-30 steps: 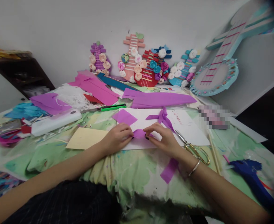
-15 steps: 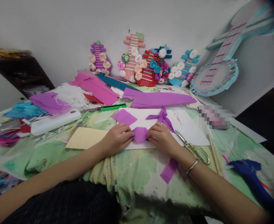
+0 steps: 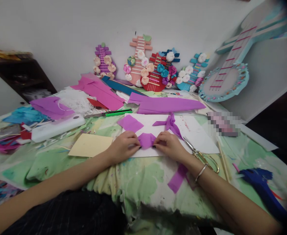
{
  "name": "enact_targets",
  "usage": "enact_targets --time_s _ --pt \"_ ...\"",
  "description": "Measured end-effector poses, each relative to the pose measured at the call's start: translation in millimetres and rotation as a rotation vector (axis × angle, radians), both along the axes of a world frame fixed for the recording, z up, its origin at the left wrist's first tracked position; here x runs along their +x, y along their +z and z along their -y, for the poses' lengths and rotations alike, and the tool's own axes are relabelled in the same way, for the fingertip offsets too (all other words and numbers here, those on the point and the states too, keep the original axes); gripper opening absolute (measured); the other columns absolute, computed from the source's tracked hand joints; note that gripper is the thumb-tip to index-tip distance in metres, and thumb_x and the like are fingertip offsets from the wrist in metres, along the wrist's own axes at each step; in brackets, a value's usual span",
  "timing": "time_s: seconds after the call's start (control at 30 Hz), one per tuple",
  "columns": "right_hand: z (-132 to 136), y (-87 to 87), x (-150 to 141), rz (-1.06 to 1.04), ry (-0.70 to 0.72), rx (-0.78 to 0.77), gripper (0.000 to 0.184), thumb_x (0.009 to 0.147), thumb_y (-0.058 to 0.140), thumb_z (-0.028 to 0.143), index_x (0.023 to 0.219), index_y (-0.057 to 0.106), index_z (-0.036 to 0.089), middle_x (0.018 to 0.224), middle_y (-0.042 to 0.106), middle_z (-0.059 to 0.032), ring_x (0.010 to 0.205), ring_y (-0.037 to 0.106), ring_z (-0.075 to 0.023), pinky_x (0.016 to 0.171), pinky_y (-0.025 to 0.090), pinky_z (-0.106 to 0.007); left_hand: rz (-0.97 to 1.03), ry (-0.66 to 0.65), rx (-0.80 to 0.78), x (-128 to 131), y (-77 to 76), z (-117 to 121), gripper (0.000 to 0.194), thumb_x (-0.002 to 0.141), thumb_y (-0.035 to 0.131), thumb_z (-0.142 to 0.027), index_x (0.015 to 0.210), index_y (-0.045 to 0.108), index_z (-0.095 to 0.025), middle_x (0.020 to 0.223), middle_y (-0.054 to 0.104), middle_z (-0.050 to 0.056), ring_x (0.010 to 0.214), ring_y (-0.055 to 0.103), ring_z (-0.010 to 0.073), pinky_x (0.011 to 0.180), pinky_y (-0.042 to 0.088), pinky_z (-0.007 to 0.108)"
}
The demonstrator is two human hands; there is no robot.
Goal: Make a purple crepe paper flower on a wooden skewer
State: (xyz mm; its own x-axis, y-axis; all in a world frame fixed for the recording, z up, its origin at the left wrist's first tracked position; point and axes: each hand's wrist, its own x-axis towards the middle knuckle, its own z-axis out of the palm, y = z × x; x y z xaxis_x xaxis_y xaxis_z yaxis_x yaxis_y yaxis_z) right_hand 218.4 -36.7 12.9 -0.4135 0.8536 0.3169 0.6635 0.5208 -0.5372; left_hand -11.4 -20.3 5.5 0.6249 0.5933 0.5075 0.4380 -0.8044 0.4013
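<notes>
Between my hands lies a small rounded piece of purple crepe paper (image 3: 146, 141) over a white sheet (image 3: 197, 133). My left hand (image 3: 126, 146) pinches its left edge between thumb and fingers. The opposite edge is pinched by my right hand (image 3: 169, 145). Just beyond, a purple paper square (image 3: 130, 122) rests flat, and a twisted purple strip (image 3: 172, 124) lies past my right hand. Gold-handled scissors (image 3: 202, 155) sit beside my right wrist. Another purple paper scrap (image 3: 177, 178) is partly under my right forearm.
A cream card (image 3: 89, 145) lies left of the white sheet. Farther back are a green-handled cutter (image 3: 117, 113) and a long purple paper strip (image 3: 168, 103). A blue glue gun (image 3: 261, 182) lies at right. Flower-decorated paper instruments (image 3: 154, 73) lean on the wall.
Both hands have shifted slightly while keeping their pinch on the rounded purple piece. The other things on the table stay where they were.
</notes>
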Motion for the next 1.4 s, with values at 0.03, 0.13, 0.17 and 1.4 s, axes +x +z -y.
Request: enact_targets --time_s 0.03,0.13,0.17,1.4 --pt "0 -0.8 0 -0.013 -0.007 -0.015 0.006 0.073 0.066 0.011 0.073 0.067 0.016 0.073 0.062 -0.0023 0.074 0.052 -0.0154 0.070 0.039 -0.029 0.009 0.028 -0.040 1 0.5 0 0.012 0.079 0.055 -0.018 0.075 0.067 -0.016 0.082 0.061 0.006 0.080 0.055 0.0164 0.074 0.045 0.029" --pt "-1 -2.9 -1 -0.046 -0.031 -0.075 0.005 0.072 0.067 0.011 0.070 0.067 0.016 0.072 0.062 -0.0017 0.072 0.052 -0.0146 0.069 0.039 -0.028 0.012 0.090 -0.169 3 2.5 -1 0.009 0.075 0.057 -0.016 0.071 0.065 -0.016 0.084 0.059 0.005 0.081 0.056 0.0155 0.075 0.045 0.028" --pt "-1 -3.4 -1 -0.057 -0.041 -0.096 0.005 0.072 0.066 0.011 0.070 0.066 0.016 0.071 0.062 -0.0015 0.071 0.052 -0.0144 0.068 0.038 -0.027 0.012 0.098 -0.206 3 3.1 -1 0.008 0.074 0.058 -0.015 0.070 0.065 -0.016 0.084 0.058 0.004 0.080 0.056 0.0151 0.075 0.045 0.027" --pt "2 -1.5 -13 0.062 -0.173 -0.119 0.009 0.074 0.054 0.017 0.066 0.057 0.016 0.069 0.056 -0.0006 0.070 0.045 -0.0141 0.066 0.031 -0.026 -0.097 0.180 -0.254 13 2.3 -4 0.010 0.075 0.050 -0.018 0.066 0.052 -0.016 0.083 0.050 0.004 0.079 0.051 0.0171 0.073 0.042 0.030"
